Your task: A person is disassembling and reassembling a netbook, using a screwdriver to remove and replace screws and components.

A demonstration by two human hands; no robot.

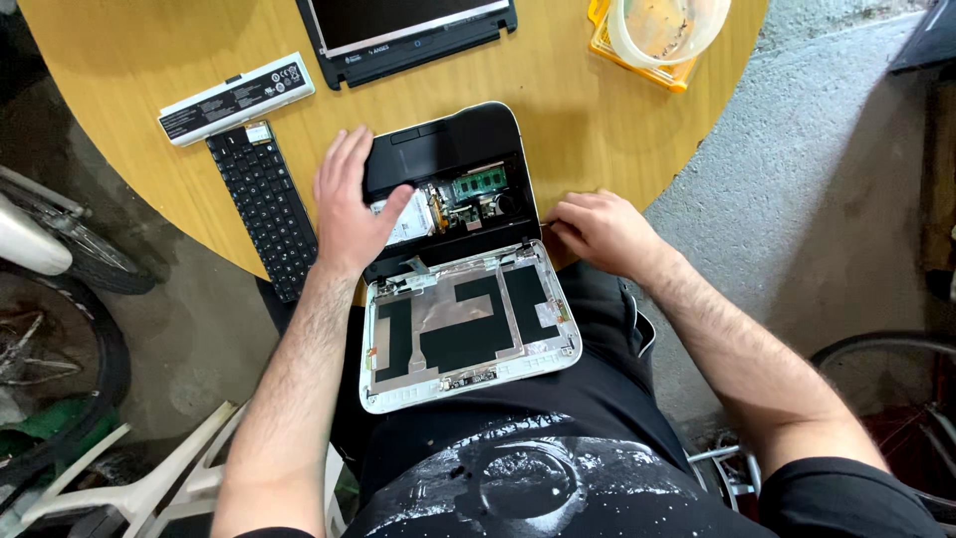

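A small opened laptop lies half on the round wooden table (558, 100) and half on my lap. Its black base (453, 149) shows a green memory board (479, 183) and a drive. Its white lid shell (468, 384) lies screenless, with foil and black patches inside. My left hand (349, 204) rests flat on the base's left side, thumb on the drive. At the right hinge my right hand (596, 231) has curled fingers that seem to pinch a thin tool, mostly hidden.
On the table lie a loose black keyboard (264, 204), a white battery pack (237, 98), a removed screen panel (408, 35) and a clear round tub on a yellow tray (657, 35). Bicycle wheels (70, 329) and a white plastic chair (149, 478) stand on the concrete floor.
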